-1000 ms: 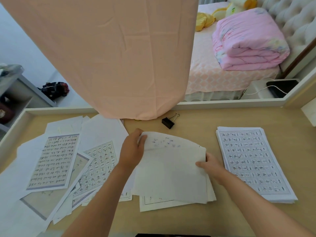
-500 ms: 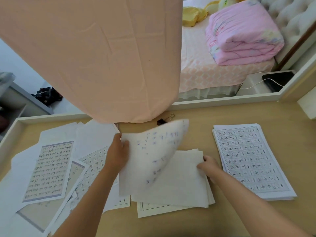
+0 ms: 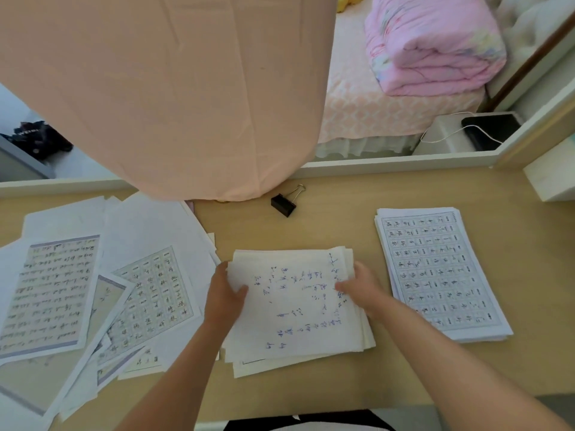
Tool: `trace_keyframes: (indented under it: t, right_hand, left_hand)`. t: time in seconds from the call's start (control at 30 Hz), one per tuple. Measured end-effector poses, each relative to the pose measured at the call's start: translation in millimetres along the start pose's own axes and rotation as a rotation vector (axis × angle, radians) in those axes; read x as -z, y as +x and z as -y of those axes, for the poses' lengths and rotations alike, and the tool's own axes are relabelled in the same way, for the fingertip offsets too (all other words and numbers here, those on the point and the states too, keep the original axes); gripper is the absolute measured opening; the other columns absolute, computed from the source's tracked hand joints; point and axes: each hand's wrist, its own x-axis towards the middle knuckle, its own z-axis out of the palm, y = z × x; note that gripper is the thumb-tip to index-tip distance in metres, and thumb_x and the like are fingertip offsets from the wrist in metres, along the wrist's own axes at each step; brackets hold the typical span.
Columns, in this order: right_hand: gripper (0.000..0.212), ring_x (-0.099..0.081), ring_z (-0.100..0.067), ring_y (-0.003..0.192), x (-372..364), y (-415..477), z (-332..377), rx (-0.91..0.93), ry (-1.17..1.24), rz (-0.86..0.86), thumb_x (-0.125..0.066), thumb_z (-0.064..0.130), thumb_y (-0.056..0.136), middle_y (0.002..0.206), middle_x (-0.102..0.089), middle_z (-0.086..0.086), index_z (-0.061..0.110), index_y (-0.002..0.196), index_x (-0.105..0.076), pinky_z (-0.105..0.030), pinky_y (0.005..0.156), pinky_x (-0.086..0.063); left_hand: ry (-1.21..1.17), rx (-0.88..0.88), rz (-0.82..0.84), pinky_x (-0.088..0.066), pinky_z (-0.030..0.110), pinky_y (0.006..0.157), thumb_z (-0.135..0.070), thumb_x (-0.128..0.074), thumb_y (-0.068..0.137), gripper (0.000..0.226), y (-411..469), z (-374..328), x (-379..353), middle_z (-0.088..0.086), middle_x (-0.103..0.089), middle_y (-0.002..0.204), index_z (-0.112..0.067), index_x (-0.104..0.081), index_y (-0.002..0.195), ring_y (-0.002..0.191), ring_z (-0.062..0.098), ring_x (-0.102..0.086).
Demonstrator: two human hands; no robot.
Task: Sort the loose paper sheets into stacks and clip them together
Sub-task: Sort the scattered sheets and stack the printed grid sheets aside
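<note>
White handwritten sheets are topping the middle stack (image 3: 298, 306) at desk (image 3: 342, 213) centre, head view; we're gripping it at both sides: left hand (image 3: 222, 298) pinching the left edge, thumb on top, right hand (image 3: 361, 290) curling over the right edge; lower sheets are poking out skewed at the front, so we're risking a fan-out onto the loose sheets (image 3: 93, 290) just beside, mixing sorts; binder clip (image 3: 283, 203) is lying well apart under the peach cloth (image 3: 171, 88); reaching one-handed is risking a shift; printed stack (image 3: 441, 275) is sitting unclipped, right.
</note>
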Motion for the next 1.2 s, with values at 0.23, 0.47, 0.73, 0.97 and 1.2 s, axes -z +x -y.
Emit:
trace_keyframes:
  t: [0.23, 0.47, 0.73, 0.97, 1.2]
  right_hand:
    - [0.020, -0.073, -0.025, 0.094, 29.8, -28.6, 42.7, 0.264, 0.221, -0.059, -0.070, -0.002, 0.087, 0.102, -0.076, -0.011, 0.005, 0.106, -0.070, -0.043, 0.087, -0.058]
    - [0.033, -0.072, -0.021, 0.092, 32.3, -54.9, 69.9, 0.526, 0.272, -0.088, -0.072, -0.007, 0.083, 0.099, -0.074, -0.012, 0.006, 0.111, -0.060, -0.029, 0.078, -0.057]
    - [0.058, -0.062, -0.018, 0.108, 19.7, -45.6, 53.2, 0.591, 0.080, -0.117, -0.074, -0.008, 0.077, 0.118, -0.059, 0.001, 0.036, 0.110, -0.056, -0.033, 0.084, -0.058]
    - [0.050, -0.062, -0.019, 0.100, 12.4, -33.2, 48.2, 0.528, 0.048, -0.211, -0.062, -0.011, 0.083, 0.105, -0.063, 0.002, 0.034, 0.104, -0.055, -0.022, 0.075, -0.049]
    - [0.029, -0.063, -0.003, 0.099, -0.2, -32.5, 57.0, 0.467, 0.097, -0.188, -0.059, 0.003, 0.095, 0.106, -0.067, 0.010, 0.027, 0.111, -0.055, -0.022, 0.085, -0.050]
  left_hand:
    - [-0.556, 0.061, 0.074, -0.053, 0.040, 0.094, -0.024, -0.083, 0.079, 0.084, 1.0, -28.7, 46.7, -0.006, -0.059, 0.132, -0.027, -0.034, 0.147, 0.115, 0.018, -0.061]
    - [-0.777, -0.176, -0.104, -0.055, 0.031, 0.085, -0.019, -0.079, 0.082, 0.044, -33.5, -78.0, 62.5, -0.008, -0.070, 0.114, -0.030, -0.059, 0.120, 0.105, 0.009, -0.067]
    - [-0.740, -0.269, -0.238, -0.049, 0.033, 0.087, -0.049, -0.063, 0.081, 0.048, -48.1, -84.4, 51.9, 0.000, -0.067, 0.115, -0.030, -0.053, 0.124, 0.106, 0.017, -0.061]
    - [-0.720, -0.136, -0.385, -0.042, 0.025, 0.078, -0.022, -0.054, 0.099, 0.007, -37.5, -102.9, 51.5, -0.005, -0.071, 0.090, -0.023, -0.060, 0.098, 0.085, 0.000, -0.059]
    - [-0.650, -0.121, -0.408, -0.041, 0.021, 0.074, -0.023, -0.051, 0.101, 0.010, -35.9, -109.0, 46.2, -0.016, -0.061, 0.093, -0.023, -0.061, 0.102, 0.083, -0.005, -0.055]
